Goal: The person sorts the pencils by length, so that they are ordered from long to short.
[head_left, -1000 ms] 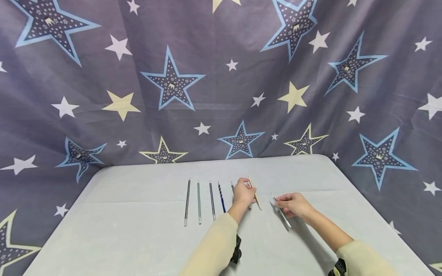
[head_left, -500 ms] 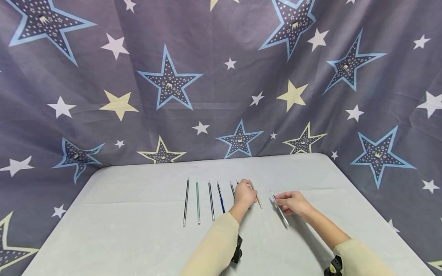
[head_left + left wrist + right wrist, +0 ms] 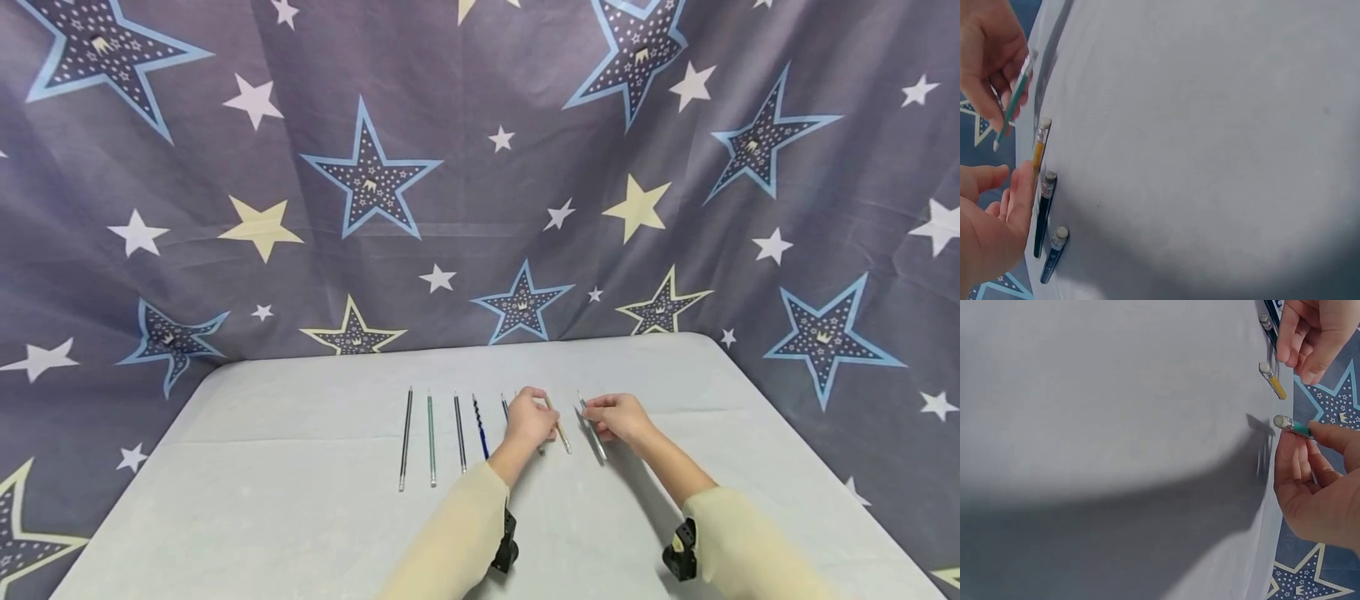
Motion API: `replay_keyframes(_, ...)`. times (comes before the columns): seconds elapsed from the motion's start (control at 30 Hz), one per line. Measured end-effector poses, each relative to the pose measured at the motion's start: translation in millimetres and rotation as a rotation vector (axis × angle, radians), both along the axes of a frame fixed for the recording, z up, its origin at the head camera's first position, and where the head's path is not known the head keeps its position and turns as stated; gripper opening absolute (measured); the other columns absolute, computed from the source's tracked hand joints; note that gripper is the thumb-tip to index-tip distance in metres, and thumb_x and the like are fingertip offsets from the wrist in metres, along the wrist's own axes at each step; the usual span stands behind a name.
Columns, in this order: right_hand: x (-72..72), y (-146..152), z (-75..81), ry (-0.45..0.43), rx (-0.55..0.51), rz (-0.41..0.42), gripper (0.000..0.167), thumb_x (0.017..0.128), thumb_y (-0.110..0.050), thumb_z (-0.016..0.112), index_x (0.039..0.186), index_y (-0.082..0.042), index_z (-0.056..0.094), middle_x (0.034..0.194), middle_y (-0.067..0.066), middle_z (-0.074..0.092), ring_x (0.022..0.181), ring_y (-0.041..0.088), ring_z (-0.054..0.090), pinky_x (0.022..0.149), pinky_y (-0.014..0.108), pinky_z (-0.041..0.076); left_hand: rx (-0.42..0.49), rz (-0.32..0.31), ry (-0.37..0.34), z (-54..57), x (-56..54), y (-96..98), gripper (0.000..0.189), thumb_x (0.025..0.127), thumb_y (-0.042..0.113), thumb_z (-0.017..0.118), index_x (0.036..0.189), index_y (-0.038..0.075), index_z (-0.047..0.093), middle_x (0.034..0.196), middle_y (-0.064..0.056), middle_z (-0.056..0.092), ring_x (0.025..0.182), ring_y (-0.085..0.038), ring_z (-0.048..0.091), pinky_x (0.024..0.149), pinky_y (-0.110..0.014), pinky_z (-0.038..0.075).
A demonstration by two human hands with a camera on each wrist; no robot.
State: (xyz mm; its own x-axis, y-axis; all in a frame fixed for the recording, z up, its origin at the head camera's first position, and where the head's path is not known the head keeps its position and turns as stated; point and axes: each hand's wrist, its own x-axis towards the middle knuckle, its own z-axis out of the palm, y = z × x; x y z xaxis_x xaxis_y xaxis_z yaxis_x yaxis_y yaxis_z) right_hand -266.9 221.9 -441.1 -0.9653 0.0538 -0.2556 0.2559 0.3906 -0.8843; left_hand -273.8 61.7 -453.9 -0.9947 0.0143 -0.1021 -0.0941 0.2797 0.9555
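My right hand (image 3: 617, 418) pinches a green pencil (image 3: 1300, 429) with a white eraser between thumb and fingers, tilted close over the cloth. To its left, my left hand (image 3: 532, 421) is low beside a yellow pencil (image 3: 563, 437) lying on the table. In the left wrist view, an extended finger (image 3: 1023, 197) overlaps that yellow pencil, with the thumb held apart. A dark pencil (image 3: 1043, 212) and a blue one (image 3: 1054, 256) lie near this hand; in the head view it partly covers pencils.
Further left lie a black pencil (image 3: 407, 437), a green pencil (image 3: 432, 442), a dark pencil (image 3: 460, 433) and a blue patterned pencil (image 3: 481, 427), spaced in a row. A white cloth covers the table (image 3: 285, 508). A star-patterned curtain (image 3: 480, 208) hangs behind it.
My right hand has moved left and slightly away from me with the green pencil, closer to the yellow one. My left hand has stayed almost in place by the yellow pencil.
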Motion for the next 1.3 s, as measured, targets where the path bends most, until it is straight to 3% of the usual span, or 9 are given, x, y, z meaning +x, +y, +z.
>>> replay_keyframes(0.33, -15.2, -7.8, -6.8, 0.034, 0.021, -0.036, 0.025, 0.086, -0.012, 0.062, 0.103, 0.005, 0.063, 0.07, 0.001, 0.058, 0.056, 0.007, 0.051, 0.05, 0.021, 0.055, 0.075, 0.007, -0.035, -3.4, 1.6, 1.3, 0.037, 0.079, -0.004, 0.066, 0.113, -0.002, 0.054, 0.078, -0.008, 0.062, 0.048, -0.01, 0.056, 0.05, -0.025, 0.058)
replay_keyframes(0.57, -22.5, -13.0, -19.8, 0.061, 0.086, -0.078, 0.028, 0.087, -0.014, 0.061, 0.108, 0.005, 0.064, 0.073, 0.001, 0.059, 0.058, 0.007, 0.051, 0.048, 0.019, 0.052, 0.103, 0.03, -0.053, -4.1, 5.7, -3.2, 0.036, 0.079, -0.003, 0.067, 0.112, -0.002, 0.054, 0.078, -0.011, 0.065, 0.047, -0.01, 0.056, 0.049, -0.025, 0.058)
replay_keyframes(0.83, -25.8, -17.3, -23.6, 0.148, 0.246, -0.067, 0.026, 0.087, -0.019, 0.064, 0.103, 0.002, 0.067, 0.076, 0.008, 0.065, 0.053, 0.009, 0.052, 0.046, 0.021, 0.049, 0.104, 0.033, -0.034, -3.0, 5.7, -9.6, 0.035, 0.08, -0.001, 0.067, 0.113, -0.003, 0.054, 0.077, -0.008, 0.062, 0.046, -0.008, 0.054, 0.047, -0.022, 0.056)
replay_keyframes(1.03, -25.6, -16.8, -27.2, 0.227, 0.404, -0.042, 0.024, 0.085, -0.021, 0.065, 0.098, 0.0, 0.069, 0.091, 0.015, 0.07, 0.071, 0.018, 0.062, 0.061, 0.028, 0.052, 0.134, 0.03, -0.04, -1.9, 7.2, -15.2, 0.036, 0.081, 0.001, 0.067, 0.114, -0.004, 0.054, 0.081, -0.008, 0.061, 0.051, -0.008, 0.057, 0.049, -0.022, 0.057)
replay_keyframes(1.3, -19.4, -4.4, -21.0, 0.22, 0.381, -0.067, 0.027, 0.088, -0.021, 0.061, 0.1, 0.002, 0.067, 0.088, 0.016, 0.068, 0.062, 0.014, 0.057, 0.053, 0.022, 0.047, 0.134, 0.015, -0.045, 2.3, 8.0, -30.9, 0.037, 0.082, 0.004, 0.067, 0.116, -0.003, 0.054, 0.082, -0.006, 0.059, 0.054, -0.011, 0.059, 0.054, -0.028, 0.06)
